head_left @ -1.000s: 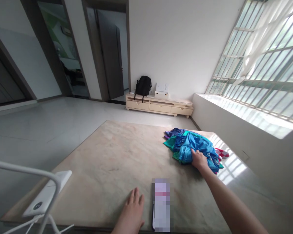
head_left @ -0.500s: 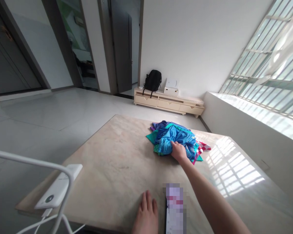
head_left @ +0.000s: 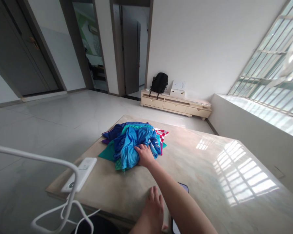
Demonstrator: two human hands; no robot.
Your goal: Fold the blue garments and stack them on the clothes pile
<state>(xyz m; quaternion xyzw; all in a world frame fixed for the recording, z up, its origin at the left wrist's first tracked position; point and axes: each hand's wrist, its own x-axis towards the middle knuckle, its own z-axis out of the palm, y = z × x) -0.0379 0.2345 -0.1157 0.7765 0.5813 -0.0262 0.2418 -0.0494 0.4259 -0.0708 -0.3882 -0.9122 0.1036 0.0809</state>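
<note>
A loose pile of shiny garments lies towards the far left of the marble-topped table point(head_left: 197, 162). On top is a bright blue garment point(head_left: 130, 143), with dark blue, teal, and red-and-white checked cloth point(head_left: 161, 133) showing around it. My right hand point(head_left: 146, 156) presses into the front of the blue garment, fingers bent over its folds. Nearer to me, my left hand point(head_left: 154, 204) lies palm down near the table's edge, fingers stretched out and holding nothing. A phone point(head_left: 184, 186) lies beside it, partly hidden beneath my right forearm.
A white power strip point(head_left: 84, 170) lies at the table's left edge. A thick white cable point(head_left: 39, 157) loops in front of it. Across the room, a low cabinet point(head_left: 175, 106) bears a black backpack point(head_left: 159, 83) and a white box point(head_left: 177, 89). A barred window point(head_left: 266, 71) is at right.
The garment pile has shifted left across the table together with my right hand, and is more spread out. My left hand stays on the table near the phone. The view has turned slightly left.
</note>
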